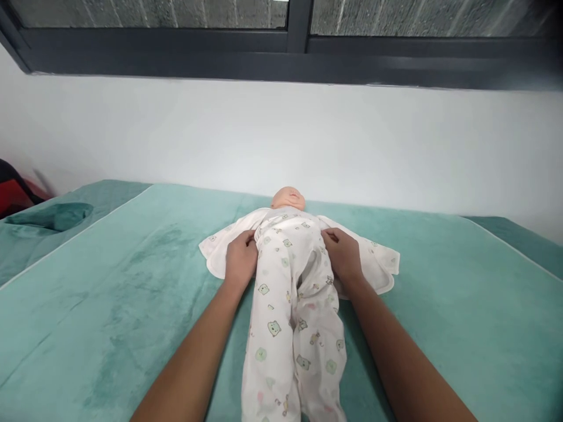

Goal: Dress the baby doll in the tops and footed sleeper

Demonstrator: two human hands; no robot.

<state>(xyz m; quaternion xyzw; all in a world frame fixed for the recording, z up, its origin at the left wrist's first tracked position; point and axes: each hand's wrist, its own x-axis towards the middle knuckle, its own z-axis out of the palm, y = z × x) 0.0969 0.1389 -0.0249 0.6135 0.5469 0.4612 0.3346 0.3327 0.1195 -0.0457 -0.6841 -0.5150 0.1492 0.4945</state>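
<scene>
A baby doll [288, 199] lies on its back on a teal bed [109, 293], head toward the wall. It wears white trousers [292, 316] printed with small bears. An open white jacket [378, 264] is spread beneath its body. My left hand [240, 258] rests at the doll's left side by the waistband, fingers curled against the cloth. On the other side my right hand [343, 255] does the same, its fingers bent onto the trousers' waist. What the fingertips pinch is hidden.
A white wall [281, 135] and a dark window frame [281, 53] stand behind the bed. A teal pillow [53, 215] lies at the far left beside something red and black [11, 193]. A lower teal strip [519, 237] runs along the right.
</scene>
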